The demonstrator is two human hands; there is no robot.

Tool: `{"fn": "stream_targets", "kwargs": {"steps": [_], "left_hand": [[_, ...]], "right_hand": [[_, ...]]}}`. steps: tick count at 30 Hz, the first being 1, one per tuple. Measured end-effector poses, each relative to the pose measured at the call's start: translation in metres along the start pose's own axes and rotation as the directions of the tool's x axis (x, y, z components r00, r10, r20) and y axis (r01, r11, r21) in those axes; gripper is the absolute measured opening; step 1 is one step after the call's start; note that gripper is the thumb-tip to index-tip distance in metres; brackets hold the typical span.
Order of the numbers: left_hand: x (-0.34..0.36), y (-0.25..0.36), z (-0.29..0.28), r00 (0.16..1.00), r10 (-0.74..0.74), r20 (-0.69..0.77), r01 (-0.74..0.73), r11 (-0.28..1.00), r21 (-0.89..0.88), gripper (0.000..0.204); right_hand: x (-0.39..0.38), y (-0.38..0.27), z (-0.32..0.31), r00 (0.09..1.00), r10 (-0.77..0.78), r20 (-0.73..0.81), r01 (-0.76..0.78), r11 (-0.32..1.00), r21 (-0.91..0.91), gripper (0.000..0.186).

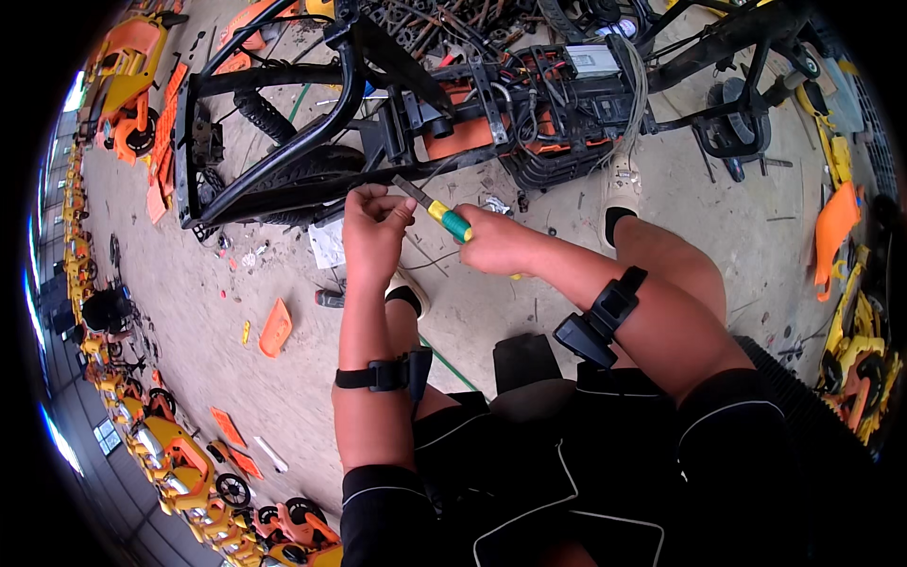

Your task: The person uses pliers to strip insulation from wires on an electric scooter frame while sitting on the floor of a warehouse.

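Note:
My right hand (493, 238) is closed round the yellow and green handle of a flat-bladed, knife-like tool (436, 210). Its dark blade points up and left, and the tip comes close to the fingers of my left hand (376, 231). Those left fingers are curled toward the thumb; anything between them is too small to make out. Just beyond both hands lies a black tubular vehicle frame (283, 175), with a wheel partly hidden under it. Wires and cables (529, 90) crowd its middle, around orange panels (463, 137).
A heap of metal parts (472, 28) lies behind the frame. Orange and yellow body panels and vehicles (179, 463) line the left; more orange panels (835, 231) lie right. An orange piece (275, 328) and scraps lie on the concrete floor. My shoes (621, 184) stand near the frame.

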State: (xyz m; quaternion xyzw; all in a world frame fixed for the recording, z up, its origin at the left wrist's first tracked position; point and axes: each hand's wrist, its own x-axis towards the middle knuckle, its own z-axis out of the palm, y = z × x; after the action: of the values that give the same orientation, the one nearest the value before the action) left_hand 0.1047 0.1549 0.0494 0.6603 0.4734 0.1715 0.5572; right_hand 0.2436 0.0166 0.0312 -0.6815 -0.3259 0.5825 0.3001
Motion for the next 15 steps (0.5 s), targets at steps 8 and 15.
{"fn": "stream_targets", "kwargs": {"steps": [8,15], "left_hand": [[-0.003,0.018,-0.011,0.976,-0.110,0.188,0.156,0.956,-0.250,0.043],[-0.003,0.009,-0.025,0.897,-0.116,0.426,0.310,0.853,-0.419,0.039]], "right_hand": [[-0.004,-0.004,-0.001,0.995,-0.094,0.038,0.096,0.994,-0.052,0.051],[-0.007,-0.006,0.011,0.983,-0.180,0.028,0.181,0.983,-0.036,0.051]]}}
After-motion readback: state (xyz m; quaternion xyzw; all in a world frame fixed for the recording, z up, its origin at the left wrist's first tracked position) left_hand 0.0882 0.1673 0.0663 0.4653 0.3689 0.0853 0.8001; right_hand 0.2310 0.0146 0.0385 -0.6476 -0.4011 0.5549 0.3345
